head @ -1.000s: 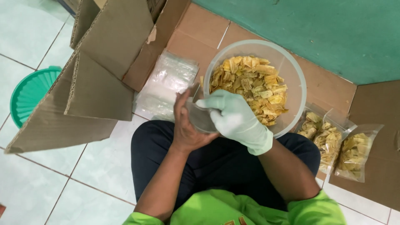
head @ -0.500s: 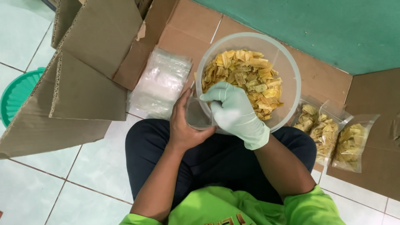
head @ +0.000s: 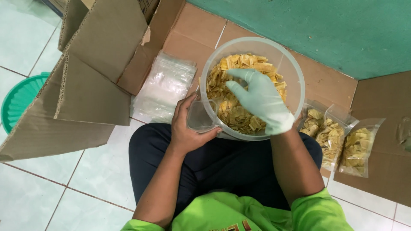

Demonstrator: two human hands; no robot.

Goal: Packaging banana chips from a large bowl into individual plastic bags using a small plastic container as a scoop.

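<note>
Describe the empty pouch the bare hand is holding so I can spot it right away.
Start at the round clear tub of yellow chips on the lap. Against its near-left rim, the bare left hand grips a small clear pouch. Unlike the filled pouches on the right, it looks empty.

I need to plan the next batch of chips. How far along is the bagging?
Done: three filled bags stand beside the tub. In hand: the bare left hand holds an empty bag at the rim of the tub, and the gloved right hand reaches into the chips. Left: the tub looks well stocked, and a stack of empty bags waits.
</note>
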